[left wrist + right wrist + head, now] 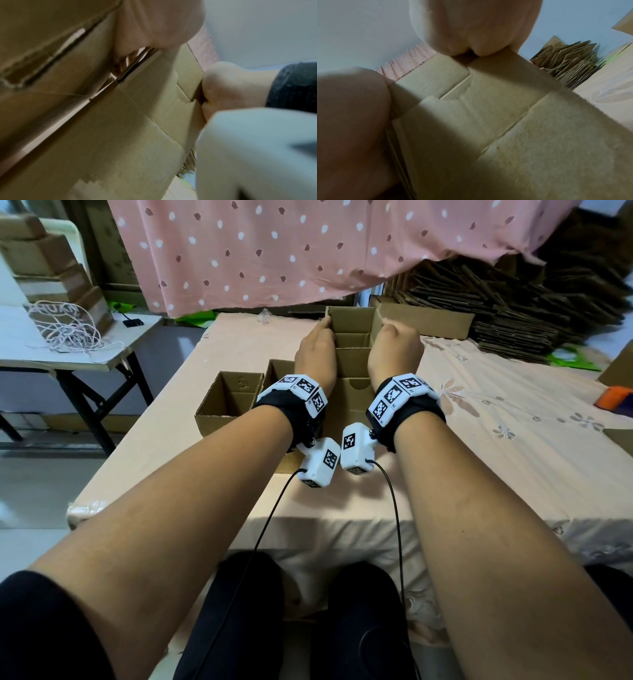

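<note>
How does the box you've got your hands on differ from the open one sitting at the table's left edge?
The held box stands farther away, with the left hand against one wall and the right hand pinching the other. The left box sits nearer, at the edge, untouched. Both are brown cardboard, open-topped, on the pink cloth.

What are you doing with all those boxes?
A person sitting at a table is handling an open cardboard box. The left hand lies against its left side, and the right hand curls its fingers over the right wall. More open boxes stand to the left, and flat cardboard is stacked behind.
</note>
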`<state>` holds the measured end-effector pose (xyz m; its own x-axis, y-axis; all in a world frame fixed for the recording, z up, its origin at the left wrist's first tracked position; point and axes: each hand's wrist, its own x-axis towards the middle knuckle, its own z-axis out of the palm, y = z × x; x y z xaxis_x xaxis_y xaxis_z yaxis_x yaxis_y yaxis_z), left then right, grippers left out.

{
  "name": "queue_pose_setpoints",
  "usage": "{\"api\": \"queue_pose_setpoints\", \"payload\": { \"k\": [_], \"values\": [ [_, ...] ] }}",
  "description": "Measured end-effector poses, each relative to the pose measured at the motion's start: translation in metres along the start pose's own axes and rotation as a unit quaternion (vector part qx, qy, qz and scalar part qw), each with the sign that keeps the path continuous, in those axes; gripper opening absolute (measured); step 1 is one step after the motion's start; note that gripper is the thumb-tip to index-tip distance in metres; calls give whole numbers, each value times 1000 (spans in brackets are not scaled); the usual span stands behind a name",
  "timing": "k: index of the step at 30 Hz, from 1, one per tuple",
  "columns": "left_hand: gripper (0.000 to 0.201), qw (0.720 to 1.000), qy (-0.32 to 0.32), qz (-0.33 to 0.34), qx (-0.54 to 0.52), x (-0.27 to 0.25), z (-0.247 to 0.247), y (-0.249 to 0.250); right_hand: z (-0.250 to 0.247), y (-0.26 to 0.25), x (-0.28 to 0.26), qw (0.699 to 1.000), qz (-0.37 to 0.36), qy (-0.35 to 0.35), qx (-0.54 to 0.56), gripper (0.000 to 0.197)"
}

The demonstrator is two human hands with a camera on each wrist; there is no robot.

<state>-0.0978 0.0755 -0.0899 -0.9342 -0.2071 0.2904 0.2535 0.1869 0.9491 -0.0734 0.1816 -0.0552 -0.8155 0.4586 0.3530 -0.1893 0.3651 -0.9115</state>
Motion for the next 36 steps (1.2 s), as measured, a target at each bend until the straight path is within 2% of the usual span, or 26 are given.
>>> {"api": "queue_pose_setpoints", "payload": {
  "k": [4,9,17,23,28,33,36],
  "values": [
    [81,1000,6,-9,-23,4,2,-5,0,-1,-1,1000,8,-1,-4,42],
    [80,1000,9,-15,-25,3,3,-4,-1,-2,-2,1000,18,-1,-1,42],
    [68,999,18,-22,-24,-4,2,2,-6,-6,-3,1000,27,-8,-5,40],
    [58,999,18,-3,-27,-17,1,16,-7,-8,-6,1000,24,-6,-12,34],
    [59,999,32,-16,-9,-15,0,13,-5,-8,-6,999,37,-9,-36,33],
    [45,999,28,-28,-14,-16,-3,18,-6,-10,-6,998,41,-13,-46,25],
    [38,999,31,-38,-12,-16,-3,21,-7,-11,-5,997,46,-14,-53,33]
  ]
}}
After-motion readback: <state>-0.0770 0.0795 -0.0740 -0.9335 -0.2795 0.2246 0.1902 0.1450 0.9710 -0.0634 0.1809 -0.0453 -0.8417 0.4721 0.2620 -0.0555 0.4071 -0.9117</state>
